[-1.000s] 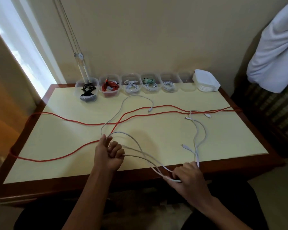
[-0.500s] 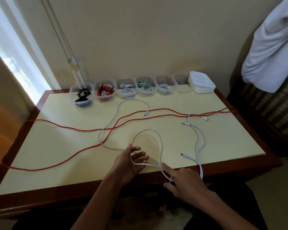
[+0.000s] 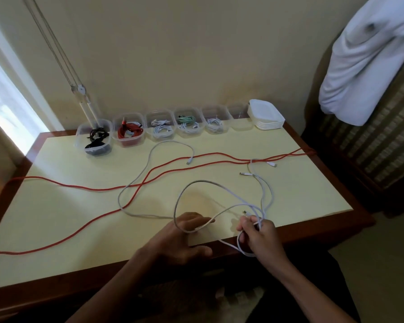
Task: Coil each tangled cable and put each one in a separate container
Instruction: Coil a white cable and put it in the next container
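Right hand [image 3: 260, 236] fingers [image 3: 247, 223] pinch gathered white cable [image 3: 196, 183] loops; left hand [image 3: 184, 231] fingers relaxed, one loop draped across them above the tabletop [image 3: 79, 217].

A thin white cable [image 3: 197, 183] is lying loose across the near half of the counter [image 3: 56, 229], making one big open loop whose near end is draped over the left hand [image 3: 184, 231]. More white cable strands [image 3: 264, 194] are trailing toward the near right edge, gathered in the grip of the right hand [image 3: 258, 234]. A long red cable [image 3: 84, 188] is sprawling across the counter from left to right, crossing under the white one. Six clear containers [image 3: 216, 121] are sitting in a row along the far edge, five already holding coiled cables.
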Demonstrator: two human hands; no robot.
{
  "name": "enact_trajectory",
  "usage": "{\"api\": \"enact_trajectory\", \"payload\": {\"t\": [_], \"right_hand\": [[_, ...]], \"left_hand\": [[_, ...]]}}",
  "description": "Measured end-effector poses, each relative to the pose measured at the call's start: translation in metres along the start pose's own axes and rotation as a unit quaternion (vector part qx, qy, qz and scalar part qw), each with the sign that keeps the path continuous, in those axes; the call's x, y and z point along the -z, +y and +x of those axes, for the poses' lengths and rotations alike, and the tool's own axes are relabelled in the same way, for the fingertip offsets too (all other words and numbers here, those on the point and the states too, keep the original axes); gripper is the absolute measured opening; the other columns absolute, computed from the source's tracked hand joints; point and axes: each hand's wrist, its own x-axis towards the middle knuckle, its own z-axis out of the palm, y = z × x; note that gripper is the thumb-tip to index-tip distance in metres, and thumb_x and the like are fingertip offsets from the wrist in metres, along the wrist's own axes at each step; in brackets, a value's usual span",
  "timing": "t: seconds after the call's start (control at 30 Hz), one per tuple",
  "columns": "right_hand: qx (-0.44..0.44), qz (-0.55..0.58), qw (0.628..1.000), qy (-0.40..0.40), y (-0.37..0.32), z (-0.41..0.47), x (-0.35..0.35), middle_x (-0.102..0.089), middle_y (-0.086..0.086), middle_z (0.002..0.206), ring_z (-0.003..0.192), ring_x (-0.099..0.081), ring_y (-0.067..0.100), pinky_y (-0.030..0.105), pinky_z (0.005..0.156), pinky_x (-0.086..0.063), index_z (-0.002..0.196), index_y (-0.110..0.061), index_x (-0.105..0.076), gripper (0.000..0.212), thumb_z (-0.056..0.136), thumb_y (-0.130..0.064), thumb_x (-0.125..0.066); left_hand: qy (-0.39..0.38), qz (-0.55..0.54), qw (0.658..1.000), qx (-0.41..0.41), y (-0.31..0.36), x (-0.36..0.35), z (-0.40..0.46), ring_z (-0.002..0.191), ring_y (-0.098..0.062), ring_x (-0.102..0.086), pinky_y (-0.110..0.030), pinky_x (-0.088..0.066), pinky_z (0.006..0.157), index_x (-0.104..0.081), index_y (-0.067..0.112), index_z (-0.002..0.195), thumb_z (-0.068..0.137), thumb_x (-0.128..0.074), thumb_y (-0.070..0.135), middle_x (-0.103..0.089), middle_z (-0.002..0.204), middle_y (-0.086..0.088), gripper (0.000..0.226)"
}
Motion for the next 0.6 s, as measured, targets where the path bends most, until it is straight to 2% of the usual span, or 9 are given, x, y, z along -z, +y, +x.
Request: {"api": "enact_trajectory", "payload": {"t": [0.07,0.1,0.17,0.23,0.3,0.37,0.4,0.5,0.6], "right_hand": [[-0.006,0.013,1.000,-0.002,0.004,0.003,-0.002,-0.061,-0.007,0.052,0.059,-0.059,0.003,0.033,0.076,-0.046,0.067,-0.002,-0.063,0.038,0.100,-0.016,-0.054],[-0.002,0.015,1.000,-0.008,0.005,0.004,-0.003,-0.062,-0.007,0.053,0.060,-0.059,0.000,0.033,0.077,-0.044,0.067,-0.001,-0.063,0.038,0.101,-0.016,-0.054],[0.009,0.031,0.999,-0.013,0.003,0.002,-0.007,-0.061,-0.007,0.054,0.059,-0.057,-0.001,0.031,0.074,-0.041,0.067,-0.001,-0.062,0.038,0.101,-0.015,-0.053],[0.023,0.066,0.998,0.008,-0.006,-0.001,-0.008,-0.058,-0.001,0.052,0.052,-0.054,0.004,0.024,0.065,-0.042,0.068,-0.005,-0.063,0.035,0.101,-0.014,-0.053],[0.038,0.102,0.992,0.058,-0.016,-0.001,-0.007,-0.056,0.002,0.052,0.046,-0.049,0.005,0.015,0.055,-0.041,0.069,-0.005,-0.063,0.036,0.101,-0.012,-0.050],[0.050,0.140,0.983,0.105,-0.024,0.001,-0.002,-0.056,0.004,0.054,0.044,-0.044,0.006,0.014,0.047,-0.037,0.071,0.000,-0.063,0.036,0.102,-0.012,-0.048],[0.054,0.153,0.980,0.117,-0.027,0.002,0.000,-0.056,0.005,0.055,0.043,-0.043,0.008,0.017,0.045,-0.035,0.073,0.001,-0.062,0.035,0.102,-0.012,-0.048],[0.049,0.172,0.976,0.124,-0.032,0.002,-0.001,-0.056,0.007,0.056,0.043,-0.042,0.014,0.023,0.042,-0.035,0.074,0.001,-0.061,0.035,0.103,-0.013,-0.047],[0.026,0.220,0.965,0.137,-0.033,-0.001,-0.012,-0.053,0.009,0.053,0.041,-0.042,0.017,0.025,0.045,-0.038,0.074,0.000,-0.060,0.036,0.104,-0.015,-0.046]], "left_hand": [[0.001,0.148,0.989,-0.025,-0.006,-0.002,0.001,0.111,-0.014,-0.054,-0.028,-0.049,0.087,-0.056,0.029,0.134,0.084,-0.058,0.055,-0.064,0.120,0.005,0.056],[0.019,0.194,0.979,-0.050,-0.006,-0.003,0.002,0.103,-0.016,-0.057,-0.030,-0.051,0.080,-0.062,0.030,0.126,0.086,-0.054,0.050,-0.066,0.114,0.004,0.046],[0.046,0.250,0.962,-0.097,-0.009,-0.005,0.003,0.083,-0.018,-0.061,-0.030,-0.053,0.065,-0.071,0.029,0.103,0.086,-0.051,0.042,-0.067,0.097,0.003,0.029],[0.070,0.261,0.959,-0.089,-0.018,-0.002,0.002,0.073,-0.019,-0.061,-0.032,-0.052,0.059,-0.072,0.026,0.089,0.086,-0.052,0.032,-0.065,0.082,0.002,0.021],[0.134,0.217,0.966,0.033,-0.026,0.010,-0.002,0.074,-0.023,-0.062,-0.034,-0.050,0.061,-0.073,0.022,0.088,0.088,-0.059,0.022,-0.066,0.080,0.000,0.014],[0.204,0.180,0.938,0.215,-0.040,0.025,-0.006,0.079,-0.025,-0.062,-0.031,-0.044,0.064,-0.072,0.018,0.090,0.091,-0.063,0.024,-0.067,0.086,-0.004,0.011],[0.224,0.180,0.917,0.277,-0.045,0.033,-0.008,0.080,-0.026,-0.061,-0.031,-0.043,0.065,-0.071,0.016,0.090,0.092,-0.063,0.028,-0.067,0.088,-0.005,0.015],[0.265,0.155,0.870,0.386,-0.060,0.053,-0.010,0.075,-0.025,-0.059,-0.034,-0.048,0.067,-0.067,0.012,0.082,0.089,-0.064,0.031,-0.067,0.084,-0.007,0.020],[0.287,0.111,0.839,0.450,-0.064,0.064,-0.006,0.073,-0.027,-0.057,-0.040,-0.052,0.069,-0.061,0.011,0.077,0.087,-0.065,0.028,-0.063,0.079,-0.009,0.020]]}}
